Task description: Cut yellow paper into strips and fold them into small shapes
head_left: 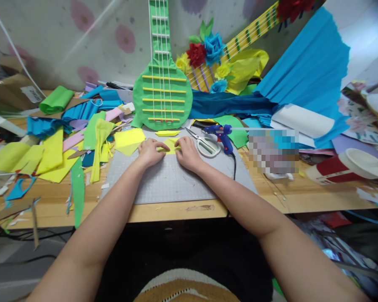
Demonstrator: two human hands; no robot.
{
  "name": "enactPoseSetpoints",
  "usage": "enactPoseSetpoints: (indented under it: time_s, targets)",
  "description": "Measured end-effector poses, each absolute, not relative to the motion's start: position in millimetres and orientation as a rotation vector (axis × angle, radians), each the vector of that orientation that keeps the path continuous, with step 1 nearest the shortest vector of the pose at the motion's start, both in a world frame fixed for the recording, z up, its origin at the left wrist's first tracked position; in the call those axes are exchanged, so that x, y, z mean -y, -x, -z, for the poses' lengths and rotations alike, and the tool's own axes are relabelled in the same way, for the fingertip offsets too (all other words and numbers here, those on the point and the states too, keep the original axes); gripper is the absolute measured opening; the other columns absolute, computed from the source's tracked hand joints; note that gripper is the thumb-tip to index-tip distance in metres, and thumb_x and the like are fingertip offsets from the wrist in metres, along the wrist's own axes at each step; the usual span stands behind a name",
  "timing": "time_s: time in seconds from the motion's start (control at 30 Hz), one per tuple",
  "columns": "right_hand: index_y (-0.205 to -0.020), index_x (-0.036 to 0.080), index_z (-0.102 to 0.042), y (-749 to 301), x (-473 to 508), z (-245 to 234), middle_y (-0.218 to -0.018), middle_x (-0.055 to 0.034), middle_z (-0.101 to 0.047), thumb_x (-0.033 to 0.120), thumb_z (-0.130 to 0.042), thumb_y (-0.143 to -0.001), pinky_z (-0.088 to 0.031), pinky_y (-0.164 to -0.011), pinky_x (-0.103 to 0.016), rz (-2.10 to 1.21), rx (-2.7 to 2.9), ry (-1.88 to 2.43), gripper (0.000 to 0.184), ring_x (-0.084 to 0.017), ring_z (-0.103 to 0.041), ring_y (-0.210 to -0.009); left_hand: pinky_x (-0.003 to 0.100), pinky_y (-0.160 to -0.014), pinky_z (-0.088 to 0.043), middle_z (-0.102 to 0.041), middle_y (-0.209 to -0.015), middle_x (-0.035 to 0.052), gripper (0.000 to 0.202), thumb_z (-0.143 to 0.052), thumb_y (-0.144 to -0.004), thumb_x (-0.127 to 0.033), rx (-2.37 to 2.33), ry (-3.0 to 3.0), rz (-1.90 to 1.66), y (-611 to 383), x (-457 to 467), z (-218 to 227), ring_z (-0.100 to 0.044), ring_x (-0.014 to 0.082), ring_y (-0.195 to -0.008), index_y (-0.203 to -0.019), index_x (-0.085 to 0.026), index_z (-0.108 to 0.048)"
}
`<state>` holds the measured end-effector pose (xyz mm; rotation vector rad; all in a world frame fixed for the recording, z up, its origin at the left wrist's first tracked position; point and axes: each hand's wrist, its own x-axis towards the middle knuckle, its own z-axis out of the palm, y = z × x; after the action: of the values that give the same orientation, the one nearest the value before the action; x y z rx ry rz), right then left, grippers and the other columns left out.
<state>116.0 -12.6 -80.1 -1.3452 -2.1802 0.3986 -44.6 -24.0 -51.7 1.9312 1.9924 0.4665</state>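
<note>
My left hand (153,152) and my right hand (188,154) are close together over a grey cutting mat (176,184). Between them is a small piece of yellow paper (170,149), its two ends under my curled fingers and thumbs. A folded yellow strip (167,133) lies just beyond my fingertips. By my left hand rests a larger yellow sheet (129,138). White-handled scissors (208,147) lie to the right of my right hand, next to a blue glue gun (220,133) with a black cord.
A green paper-covered lute shape (163,100) with white strings leans upright behind the mat. Yellow, green and blue paper scraps (52,157) crowd the table's left. At right are a large blue crepe sheet (308,75), a white roll (305,119) and a tipped paper cup (337,167).
</note>
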Motion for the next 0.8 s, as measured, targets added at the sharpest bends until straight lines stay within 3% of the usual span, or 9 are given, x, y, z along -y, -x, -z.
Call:
enactPoseSetpoints:
  time_s: [0.17,0.43,0.63,0.8]
  targets:
    - [-0.096,0.018,-0.051,-119,11,83,-0.103,-0.0104,-0.047,0.002,-0.037,-0.070,-0.036,-0.089,-0.040,-0.395,2.161,1.308,0.034,-0.023,-0.041,-0.103,0.044,-0.100,-0.029,-0.056,-0.108,0.0038,0.022,-0.058,-0.072,-0.028,-1.976,-1.945,-0.538,45,27,54,-0.046,0.0253,-0.112,-0.089,-0.035,-0.071]
    - [-0.091,0.019,-0.059,-123,16,78,-0.100,-0.0080,-0.051,0.004,-0.042,-0.070,-0.035,-0.091,-0.036,-0.347,2.238,1.206,0.031,-0.021,-0.043,-0.100,0.034,-0.100,-0.034,-0.063,-0.110,0.0007,0.049,-0.040,-0.064,0.001,-1.746,-2.046,-0.756,57,24,55,-0.049,0.0180,-0.111,-0.094,-0.026,-0.069]
    - [-0.093,0.021,-0.065,-126,15,80,-0.104,-0.0082,-0.054,0.007,-0.045,-0.076,-0.037,-0.089,-0.036,-0.323,2.290,1.207,0.030,-0.021,-0.043,-0.103,0.032,-0.093,-0.041,-0.067,-0.106,0.0023,0.058,-0.039,-0.059,0.000,-1.624,-2.130,-0.669,64,24,58,-0.054,0.0189,-0.102,-0.108,-0.020,-0.065]
    - [-0.097,0.020,-0.065,-129,13,78,-0.101,-0.0096,-0.053,0.006,-0.045,-0.074,-0.038,-0.087,-0.038,-0.284,2.257,1.296,0.033,-0.023,-0.042,-0.103,0.033,-0.089,-0.042,-0.068,-0.098,0.0028,0.053,-0.046,-0.064,-0.009,-1.572,-2.274,-0.671,66,31,58,-0.054,0.0199,-0.094,-0.113,-0.020,-0.062]
